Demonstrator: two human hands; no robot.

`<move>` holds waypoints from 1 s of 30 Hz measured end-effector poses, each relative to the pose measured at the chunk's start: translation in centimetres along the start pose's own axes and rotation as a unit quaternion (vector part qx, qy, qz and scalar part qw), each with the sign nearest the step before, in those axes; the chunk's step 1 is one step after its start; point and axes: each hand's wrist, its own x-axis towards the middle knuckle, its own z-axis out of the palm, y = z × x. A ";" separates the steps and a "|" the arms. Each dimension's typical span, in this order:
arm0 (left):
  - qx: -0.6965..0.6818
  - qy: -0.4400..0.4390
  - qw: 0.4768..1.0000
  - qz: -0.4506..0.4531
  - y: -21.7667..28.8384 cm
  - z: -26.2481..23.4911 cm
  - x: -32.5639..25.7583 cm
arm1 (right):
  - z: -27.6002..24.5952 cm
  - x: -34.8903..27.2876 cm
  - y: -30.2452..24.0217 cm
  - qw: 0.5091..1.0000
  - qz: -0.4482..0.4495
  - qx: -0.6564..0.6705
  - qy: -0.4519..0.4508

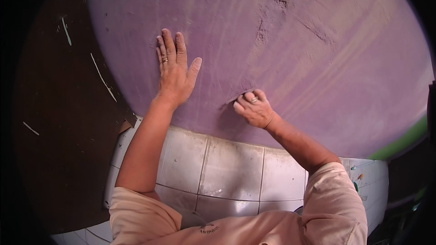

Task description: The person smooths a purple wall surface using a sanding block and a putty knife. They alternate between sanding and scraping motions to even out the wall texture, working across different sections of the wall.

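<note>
A purple wall (218, 31) with pale dusty streaks and rough, chipped patches fills most of the view. My left hand (175, 70) lies flat against it, fingers stretched upward and thumb apart, with a ring on one finger and whitish dust on the fingertips. Lower and to the right, my right hand (255, 109) is closed with its fingers curled at the wall, and a ring shows on it. A thin dark edge runs out to the left of its knuckles; whatever it grips is mostly hidden.
White floor tiles (231, 168), dusty and smudged, meet the wall's bottom edge. A dark brown surface (59, 109) with pale scratches stands at the left. Along the lower right, the wall has a green part (402, 140). Small scraps (359, 177) lie on the tiles at the right.
</note>
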 end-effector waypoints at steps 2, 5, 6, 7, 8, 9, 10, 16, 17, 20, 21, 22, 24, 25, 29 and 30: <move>0.005 0.000 1.000 -0.011 0.2 -0.2 -0.2 | -3.3 4.0 4.4 0.993 0.030 -0.055 0.102; 0.033 0.025 0.999 -0.007 0.0 -0.6 -0.3 | -6.6 8.4 8.5 0.962 0.118 -0.109 0.221; 0.033 0.035 0.999 -0.001 0.1 -0.5 -0.2 | -6.7 8.4 8.2 0.960 0.153 -0.108 0.209; 0.036 0.043 0.998 0.006 0.1 -0.4 -0.1 | -6.3 8.1 7.5 0.956 0.190 -0.106 0.198; 0.028 0.029 0.999 0.001 0.1 -0.4 -0.2 | -5.0 7.1 6.0 0.964 0.174 -0.103 0.175; 0.019 0.016 1.000 -0.001 0.1 -0.4 -0.1 | -3.3 5.2 4.1 0.970 0.160 -0.103 0.153; 0.015 0.002 1.000 -0.005 0.1 -0.7 -0.1 | -1.7 3.1 2.0 0.989 0.102 -0.063 0.087; -0.017 -0.005 1.000 0.010 0.3 -0.3 0.1 | 0.8 -4.1 -1.1 0.994 -0.039 0.015 -0.105; -0.008 -0.004 1.000 0.005 0.2 -0.3 -0.2 | -0.8 -2.3 0.3 0.998 -0.014 -0.009 -0.057; 0.022 0.004 1.000 -0.005 0.1 -0.6 -0.4 | -5.7 4.3 7.3 0.986 0.068 -0.094 0.119; 0.035 0.007 0.999 -0.007 0.1 -0.9 -0.5 | -7.4 6.2 9.3 0.971 0.101 -0.125 0.177; 0.043 0.012 0.999 -0.009 0.2 -1.0 -0.5 | -9.1 7.5 10.9 0.955 0.144 -0.142 0.218; 0.035 0.009 0.999 -0.016 0.6 -1.1 -0.4 | -9.3 8.3 12.5 0.918 0.200 -0.152 0.307; 0.037 0.007 0.999 -0.021 0.6 -1.4 -0.5 | -8.3 8.2 10.4 0.917 0.242 -0.140 0.283; -0.020 -0.037 0.998 -0.042 1.2 -3.6 -0.7 | 0.5 1.1 -2.9 0.988 0.145 0.040 0.028; -0.021 -0.033 0.999 -0.037 1.5 -3.2 -0.7 | 3.3 -3.2 -6.3 0.982 0.107 0.125 -0.095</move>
